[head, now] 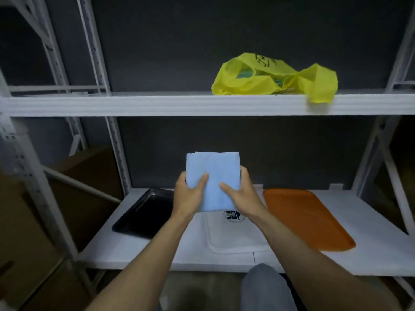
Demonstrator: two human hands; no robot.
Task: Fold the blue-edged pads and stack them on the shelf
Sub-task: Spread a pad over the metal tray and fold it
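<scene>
A folded light-blue pad [213,176] is held upright in the air above the lower shelf [370,254], several layers showing at its top left corner. My left hand [189,195] grips its lower left edge, thumb on the front. My right hand [241,194] grips its lower right edge, thumb on the front and fingers wrapped behind. Under the pad, a white tray [233,239] with a round black logo lies flat on the lower shelf.
A black tray [146,213] lies left of the white one, an orange tray [307,218] to its right. A yellow bag [274,78] sits on the upper shelf [157,104], one handle over the edge. White uprights frame both sides. Cardboard boxes [27,221] stand at left.
</scene>
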